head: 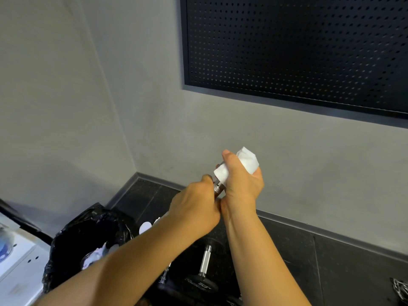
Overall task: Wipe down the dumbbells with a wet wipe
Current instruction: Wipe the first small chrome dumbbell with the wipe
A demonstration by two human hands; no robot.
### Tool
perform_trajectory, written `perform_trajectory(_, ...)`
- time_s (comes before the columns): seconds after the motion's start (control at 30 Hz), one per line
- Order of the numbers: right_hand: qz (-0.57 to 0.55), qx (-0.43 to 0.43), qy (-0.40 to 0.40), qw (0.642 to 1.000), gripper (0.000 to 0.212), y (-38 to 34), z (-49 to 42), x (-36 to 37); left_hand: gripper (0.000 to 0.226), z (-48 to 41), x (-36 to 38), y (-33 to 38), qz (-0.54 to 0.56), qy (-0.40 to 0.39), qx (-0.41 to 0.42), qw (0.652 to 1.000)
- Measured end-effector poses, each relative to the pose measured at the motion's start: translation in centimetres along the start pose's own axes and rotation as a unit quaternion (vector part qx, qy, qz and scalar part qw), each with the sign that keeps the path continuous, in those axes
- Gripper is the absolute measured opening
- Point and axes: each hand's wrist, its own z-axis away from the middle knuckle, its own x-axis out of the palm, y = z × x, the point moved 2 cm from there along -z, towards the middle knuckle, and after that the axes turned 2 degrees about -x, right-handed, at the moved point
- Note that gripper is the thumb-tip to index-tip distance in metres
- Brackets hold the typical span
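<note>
My left hand (195,206) grips the knurled metal handle (217,188) of a raised bar or dumbbell, most of it hidden by my hands. My right hand (240,182) holds a white wet wipe (247,161) wrapped around the bar's upper part, thumb up along it. Both hands are in front of the grey wall, touching at the wrists. Below, on the dark floor, lies a black dumbbell (205,261) with a shiny steel handle, between my forearms.
A bin lined with a black bag (88,237) holds used white wipes at lower left. White cabinet (15,257) at the left edge. A black perforated panel (298,47) hangs on the wall. A metal chain (400,290) lies at lower right.
</note>
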Motion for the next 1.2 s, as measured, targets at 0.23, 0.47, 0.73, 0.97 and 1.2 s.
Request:
perform_trajectory(0.23, -0.075, 0.027, -0.139, 0.987, 0.037, -0.3, 0.3, 0.1, 0.023, -2.3, -0.3, -0.6, 0.190, -0.193, -0.073, 0.960)
perform_trajectory(0.47, -0.072, 0.046, -0.134, 0.987, 0.030, 0.1, 0.9, 0.2, 0.035, -2.6, -1.3, -1.5, 0.253, -0.336, -0.108, 0.901)
perform_trajectory(0.73, -0.030, 0.023, -0.029, 0.999, 0.036, 0.1, 0.1, 0.3, 0.010, -1.1, 0.0, -1.2, 0.010, 0.021, 0.014, 1.000)
perform_trajectory(0.97, -0.059, 0.031, -0.172, 0.983, 0.037, -0.7, 0.5, 0.2, 0.027, -2.5, -1.1, -1.3, 0.265, -0.238, -0.091, 0.930)
perform_trajectory(1.2, -0.094, 0.153, -0.349, 0.920, 0.079, -1.5, 0.8, -0.9, 0.034, -1.2, -0.8, -2.6, 0.354, -0.229, -0.093, 0.902)
